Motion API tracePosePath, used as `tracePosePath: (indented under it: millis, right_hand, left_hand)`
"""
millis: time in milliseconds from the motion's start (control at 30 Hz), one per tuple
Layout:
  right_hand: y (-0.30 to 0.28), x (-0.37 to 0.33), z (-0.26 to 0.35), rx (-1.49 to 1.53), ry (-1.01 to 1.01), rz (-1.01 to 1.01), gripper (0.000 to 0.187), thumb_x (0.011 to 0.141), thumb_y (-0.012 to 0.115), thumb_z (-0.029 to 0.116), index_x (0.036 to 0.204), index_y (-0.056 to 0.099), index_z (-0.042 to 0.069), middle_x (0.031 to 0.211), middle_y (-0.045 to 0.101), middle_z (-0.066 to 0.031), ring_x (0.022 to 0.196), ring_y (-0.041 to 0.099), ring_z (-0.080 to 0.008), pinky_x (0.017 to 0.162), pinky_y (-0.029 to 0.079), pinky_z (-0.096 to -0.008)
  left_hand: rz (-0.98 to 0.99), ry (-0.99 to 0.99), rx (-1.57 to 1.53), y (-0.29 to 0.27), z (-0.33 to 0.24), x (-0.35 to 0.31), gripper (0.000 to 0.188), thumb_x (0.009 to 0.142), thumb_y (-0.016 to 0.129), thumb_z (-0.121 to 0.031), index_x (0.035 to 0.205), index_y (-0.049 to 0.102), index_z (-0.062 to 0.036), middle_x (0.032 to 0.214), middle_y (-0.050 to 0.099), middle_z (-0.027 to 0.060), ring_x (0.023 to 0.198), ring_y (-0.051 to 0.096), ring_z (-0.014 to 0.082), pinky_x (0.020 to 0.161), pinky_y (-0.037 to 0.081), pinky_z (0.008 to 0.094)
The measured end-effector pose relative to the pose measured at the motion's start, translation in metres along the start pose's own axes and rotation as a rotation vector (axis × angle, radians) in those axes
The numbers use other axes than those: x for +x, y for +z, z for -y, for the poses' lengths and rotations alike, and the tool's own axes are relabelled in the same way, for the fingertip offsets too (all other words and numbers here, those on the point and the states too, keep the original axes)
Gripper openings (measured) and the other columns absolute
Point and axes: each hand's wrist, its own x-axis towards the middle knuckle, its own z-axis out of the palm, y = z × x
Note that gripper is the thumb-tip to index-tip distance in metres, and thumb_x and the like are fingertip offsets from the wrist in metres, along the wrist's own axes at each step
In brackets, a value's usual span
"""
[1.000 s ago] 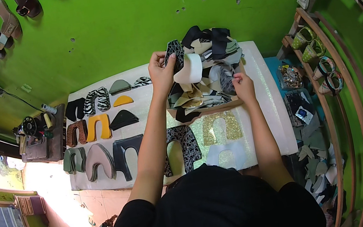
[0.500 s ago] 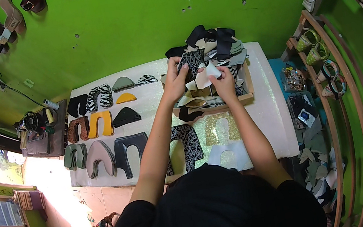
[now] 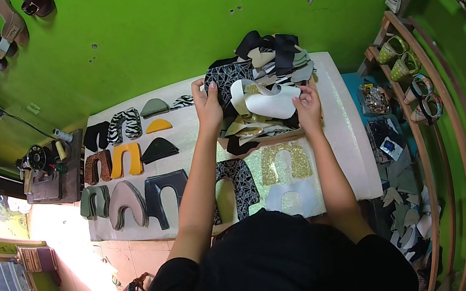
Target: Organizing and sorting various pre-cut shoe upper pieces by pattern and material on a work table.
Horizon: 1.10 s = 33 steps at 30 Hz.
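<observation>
My left hand [image 3: 208, 105] is closed on the left edge of a black piece of material with a pale geometric line pattern [image 3: 227, 82]. My right hand [image 3: 308, 110] pinches the right end of a curling white piece of sheet material [image 3: 276, 102], which has a gold glittery strip beside it. Both pieces are over a cardboard box [image 3: 299, 132] heaped with cut scraps [image 3: 282, 52] in black, cream, grey and zebra stripes. In front of the box lie a gold glitter U-shaped piece [image 3: 269, 158], a white U-shaped piece [image 3: 275, 198] and a black patterned U-shaped stack [image 3: 244, 184].
Left on the white table [image 3: 348, 144] sit rows of cut pieces, among them yellow U-shapes [image 3: 119, 162] and grey ones [image 3: 122, 204]. A sewing machine [image 3: 40, 164] stands far left. Wooden racks with sandals [image 3: 414, 95] rise at right, near floor scraps [image 3: 409, 208].
My hands have moved apart, the left one leftward and the right one rightward. The white piece now spreads out wider, and the black patterned piece has shifted left.
</observation>
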Motion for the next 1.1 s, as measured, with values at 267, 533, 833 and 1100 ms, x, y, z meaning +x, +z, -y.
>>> tracePosePath:
  millis: [267,533,833,1100]
  right_hand:
    - [-0.012,0.007,0.007,-0.130,-0.078,-0.235,0.030,0.080,0.050,-0.008,0.108,0.043,-0.001,0.088,0.049,-0.0073,0.078,0.052,-0.0123,0.074,0.045,-0.0238]
    - [-0.029,0.028,0.021,-0.319,-0.119,-0.450,0.015,0.082,0.050,-0.001,0.097,0.052,0.000,0.091,0.050,-0.0087,0.083,0.048,-0.0160,0.077,0.042,-0.0273]
    - [-0.017,0.032,0.021,-0.813,0.039,0.208,0.025,0.073,0.062,0.008,0.097,0.056,0.004,0.090,0.055,-0.0124,0.083,0.054,-0.0257,0.073,0.044,-0.0345]
    - [0.052,0.022,0.015,-1.230,-0.201,0.240,0.044,0.069,0.067,0.020,0.107,0.052,0.008,0.119,0.040,-0.0137,0.109,0.040,-0.0331,0.087,0.038,-0.0460]
  left_hand:
    - [-0.092,-0.006,0.155,-0.014,0.011,-0.009,0.015,0.089,0.047,-0.007,0.101,0.038,-0.0073,0.070,0.045,-0.0027,0.057,0.038,0.0024,0.048,0.030,0.0182]
    - [-0.292,0.062,0.079,-0.030,0.004,-0.012,0.016,0.091,0.040,-0.007,0.105,0.031,-0.0038,0.092,0.054,0.0143,0.071,0.060,0.0178,0.066,0.049,0.0260]
    - [-0.109,-0.047,0.008,-0.057,0.003,-0.021,0.012,0.085,0.046,-0.003,0.095,0.039,-0.0050,0.087,0.059,0.0134,0.075,0.063,0.0186,0.067,0.050,0.0280]
    - [-0.034,-0.164,0.167,-0.066,0.027,-0.060,0.012,0.082,0.052,-0.001,0.085,0.041,-0.0062,0.107,0.050,0.0092,0.082,0.056,0.0145,0.075,0.044,0.0253]
